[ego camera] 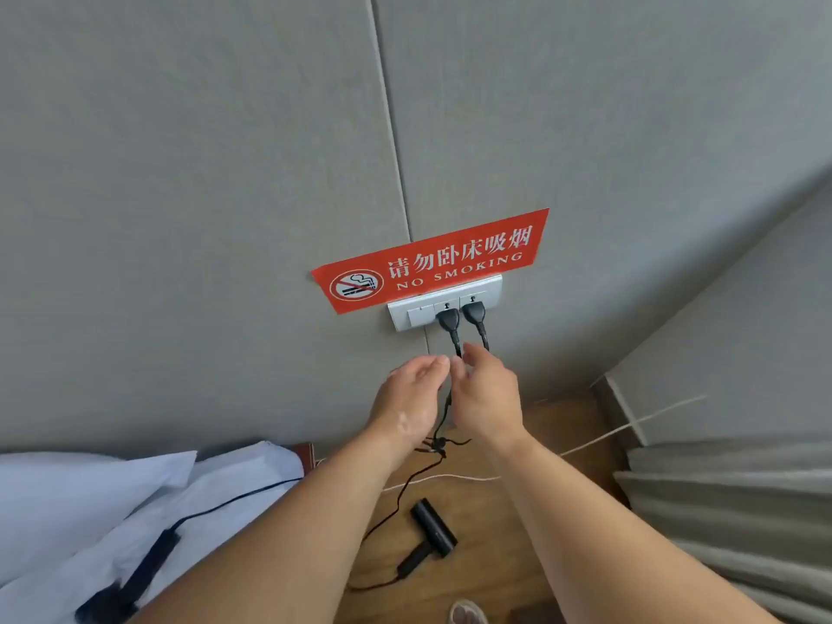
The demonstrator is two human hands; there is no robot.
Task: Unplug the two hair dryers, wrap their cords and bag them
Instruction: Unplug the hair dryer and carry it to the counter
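Two black plugs, the left plug (448, 319) and the right plug (473, 312), sit in a white wall socket panel (412, 316). Their cords hang down to a tangle between my wrists. My left hand (407, 400) is raised just below the plugs, fingers apart, beside the left cord. My right hand (490, 398) is level with it; its thumb and forefinger are at the cords, and whether they grip one is unclear. One black hair dryer (434, 526) lies on the wooden floor. The other hair dryer (130, 578) lies on the white bed at lower left.
A red no-smoking sign (432, 263) is fixed above the socket on the grey wall. A white cable (630, 427) runs across the floor to the right. Grey curtains (743, 511) hang at right. White bedding (90, 497) fills the lower left. A shoe tip (468, 612) shows at the bottom.
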